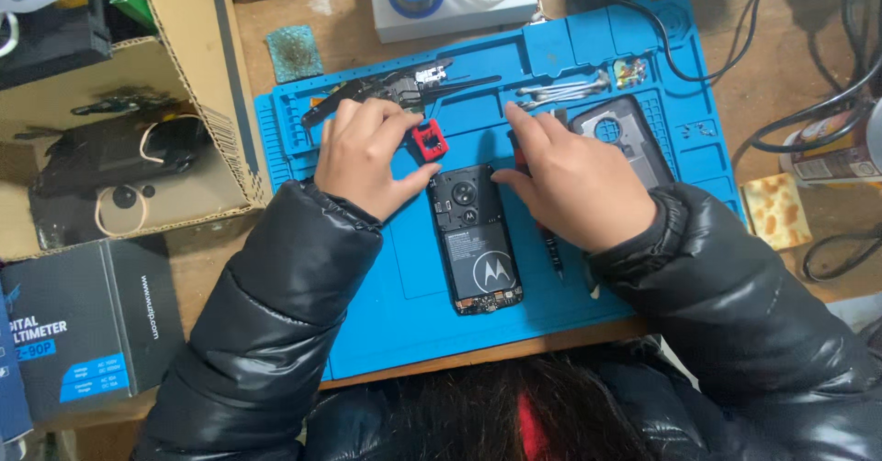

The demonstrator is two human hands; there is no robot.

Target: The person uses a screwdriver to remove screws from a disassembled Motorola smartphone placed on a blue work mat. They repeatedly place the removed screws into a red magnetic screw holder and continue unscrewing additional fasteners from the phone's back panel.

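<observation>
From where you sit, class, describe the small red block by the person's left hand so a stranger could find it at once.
Start at the blue work mat. The opened phone lies in its middle. Just above the phone's top left corner, at the left hand's fingertips, sits the small red block, the only red cube-like piece there.

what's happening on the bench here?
A person in a black puffy jacket is working over an opened phone, back cover off, lying on a blue repair mat. The left hand rests at the phone's top left corner, beside a small red block. The right hand touches the phone's top right edge and holds a dark screwdriver. The removed back cover lies to the right on the mat, tweezers above.
</observation>
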